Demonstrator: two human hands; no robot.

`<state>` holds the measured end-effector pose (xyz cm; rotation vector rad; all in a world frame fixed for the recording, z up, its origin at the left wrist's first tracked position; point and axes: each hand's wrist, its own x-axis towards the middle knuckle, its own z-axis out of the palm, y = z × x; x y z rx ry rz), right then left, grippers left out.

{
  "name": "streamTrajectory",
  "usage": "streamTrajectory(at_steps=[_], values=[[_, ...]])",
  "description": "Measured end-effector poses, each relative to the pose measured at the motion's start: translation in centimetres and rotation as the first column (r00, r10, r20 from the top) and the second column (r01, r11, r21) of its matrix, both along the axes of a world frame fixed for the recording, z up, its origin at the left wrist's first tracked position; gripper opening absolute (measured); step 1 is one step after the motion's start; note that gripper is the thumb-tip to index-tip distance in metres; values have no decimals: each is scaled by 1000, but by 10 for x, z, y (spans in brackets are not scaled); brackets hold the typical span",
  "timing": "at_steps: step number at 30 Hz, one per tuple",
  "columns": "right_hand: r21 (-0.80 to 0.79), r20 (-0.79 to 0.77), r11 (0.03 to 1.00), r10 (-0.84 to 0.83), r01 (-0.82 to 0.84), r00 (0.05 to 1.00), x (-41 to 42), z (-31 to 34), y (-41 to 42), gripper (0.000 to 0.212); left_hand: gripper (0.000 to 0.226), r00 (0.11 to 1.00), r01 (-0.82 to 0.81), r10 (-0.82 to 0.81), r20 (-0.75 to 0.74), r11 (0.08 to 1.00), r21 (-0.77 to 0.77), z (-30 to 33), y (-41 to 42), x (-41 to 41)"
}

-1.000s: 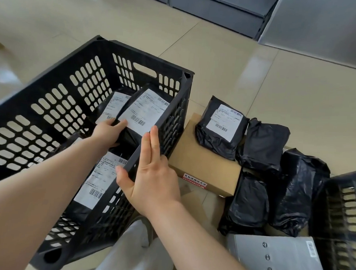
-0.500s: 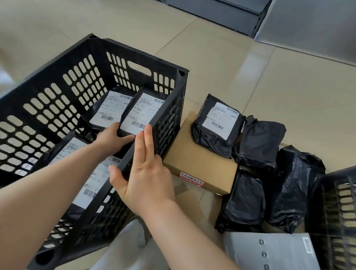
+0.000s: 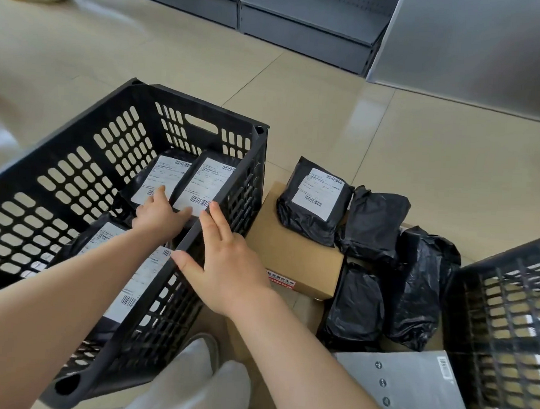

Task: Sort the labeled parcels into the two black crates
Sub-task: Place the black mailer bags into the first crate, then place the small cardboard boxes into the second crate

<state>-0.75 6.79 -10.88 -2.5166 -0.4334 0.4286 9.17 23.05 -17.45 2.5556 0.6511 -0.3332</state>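
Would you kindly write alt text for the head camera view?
A person's left hand presses labeled black parcels inside the left black crate while the right hand rests open on its rim. More parcels and a cardboard box lie beside it.

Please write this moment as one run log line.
left hand: touches parcels in left crate | right hand: on crate rim | labeled parcel: unsorted

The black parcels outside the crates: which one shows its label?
The black parcel lying on the brown box; the other loose black ones show no label.
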Motion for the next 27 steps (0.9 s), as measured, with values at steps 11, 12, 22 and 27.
streamTrajectory(at_steps=[11,12,22,27], values=[[-170,-42,974,-159,150,986,-13,53,-97,71,64,938,232,-203,282,970,-73,112,-64,-1],[-204,-41,966,-173,162,984,-19,62,-112,71,63,919,280,-252,303,959,-51,125,-75,-4],[-326,-114,896,-354,301,928,-61,80,-237,69,64,704,681,-704,98,707,189,156,-177,-41],[-359,-214,854,-468,376,858,-79,70,-290,71,62,603,793,-783,-154,567,223,138,-215,-60]])
